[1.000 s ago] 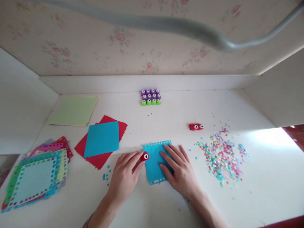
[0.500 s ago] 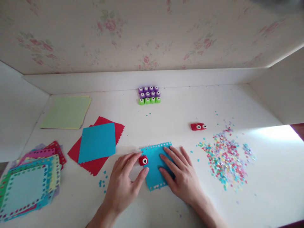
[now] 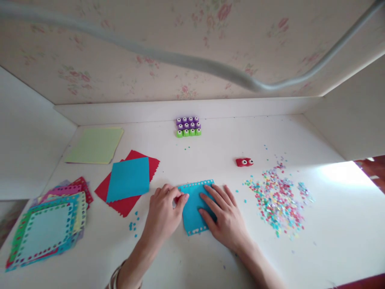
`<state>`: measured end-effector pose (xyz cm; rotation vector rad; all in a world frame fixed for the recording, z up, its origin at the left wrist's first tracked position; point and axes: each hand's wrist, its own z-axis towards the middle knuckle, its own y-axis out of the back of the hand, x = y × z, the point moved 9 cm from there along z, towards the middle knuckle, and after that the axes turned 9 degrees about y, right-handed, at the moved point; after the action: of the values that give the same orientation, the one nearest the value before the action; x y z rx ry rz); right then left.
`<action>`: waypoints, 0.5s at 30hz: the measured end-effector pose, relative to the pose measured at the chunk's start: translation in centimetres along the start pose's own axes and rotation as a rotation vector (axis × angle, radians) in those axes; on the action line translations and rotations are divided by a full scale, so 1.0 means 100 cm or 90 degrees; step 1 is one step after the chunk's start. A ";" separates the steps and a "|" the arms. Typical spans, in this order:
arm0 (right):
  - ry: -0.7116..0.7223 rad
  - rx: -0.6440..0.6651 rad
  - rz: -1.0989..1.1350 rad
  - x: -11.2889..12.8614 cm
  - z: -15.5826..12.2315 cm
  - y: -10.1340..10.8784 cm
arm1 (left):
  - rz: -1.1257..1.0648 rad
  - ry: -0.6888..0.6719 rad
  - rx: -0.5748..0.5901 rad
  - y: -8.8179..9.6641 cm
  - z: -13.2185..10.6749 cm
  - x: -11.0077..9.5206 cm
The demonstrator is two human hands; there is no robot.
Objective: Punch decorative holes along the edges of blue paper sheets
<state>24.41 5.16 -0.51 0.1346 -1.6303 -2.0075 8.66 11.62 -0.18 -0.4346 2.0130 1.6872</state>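
A blue sheet of paper (image 3: 192, 208) lies on the white table, with rows of small punched holes along its top and bottom edges. My right hand (image 3: 221, 214) rests flat on its right part, fingers spread. At the sheet's left edge my left hand (image 3: 167, 210) is closed round a small red craft punch (image 3: 178, 198), mostly hidden by the fingers and thumb. Blue paper cut-outs (image 3: 134, 224) are scattered to the left of that hand. Beyond my right hand stand more red punches (image 3: 244, 161), side by side.
A blue sheet on red sheets (image 3: 128, 180) lies left, pale green paper (image 3: 94, 145) behind it. Punched coloured sheets (image 3: 45, 228) are piled at far left. Purple and green punches (image 3: 189, 126) stand in rows at the back. Confetti (image 3: 279, 196) covers the right side.
My left fingers and thumb have closed over the red punch, which showed between them before. My right hand stays on the sheet. The view has shifted, and a pale cable now crosses the top.
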 end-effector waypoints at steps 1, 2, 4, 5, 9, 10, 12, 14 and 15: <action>0.000 0.002 0.000 0.000 0.000 0.000 | 0.023 0.025 0.012 -0.001 0.002 0.002; 0.000 0.005 0.000 0.000 0.000 -0.001 | 0.045 0.052 0.025 -0.003 0.003 0.004; -0.003 0.010 0.002 0.000 -0.001 -0.002 | 0.083 0.090 0.056 -0.005 0.007 0.007; -0.007 0.013 0.004 0.000 -0.001 -0.002 | 0.095 0.099 0.068 -0.006 0.008 0.008; -0.018 0.023 0.016 0.000 0.000 -0.001 | 0.112 0.083 0.075 -0.007 0.012 0.006; -0.019 0.024 0.021 0.001 0.000 -0.001 | 0.113 0.070 0.064 -0.006 0.012 0.004; -0.021 0.021 0.029 0.001 0.000 0.000 | 0.112 0.030 0.026 -0.001 0.010 -0.001; -0.025 0.014 0.034 0.001 0.000 0.002 | 0.105 -0.009 -0.019 0.006 0.005 -0.005; -0.026 0.010 0.035 0.001 0.000 0.002 | 0.099 -0.021 -0.036 0.009 0.001 -0.005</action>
<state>24.40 5.13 -0.30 0.0547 -1.6574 -1.9682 8.67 11.90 0.84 -0.2726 2.0242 1.8349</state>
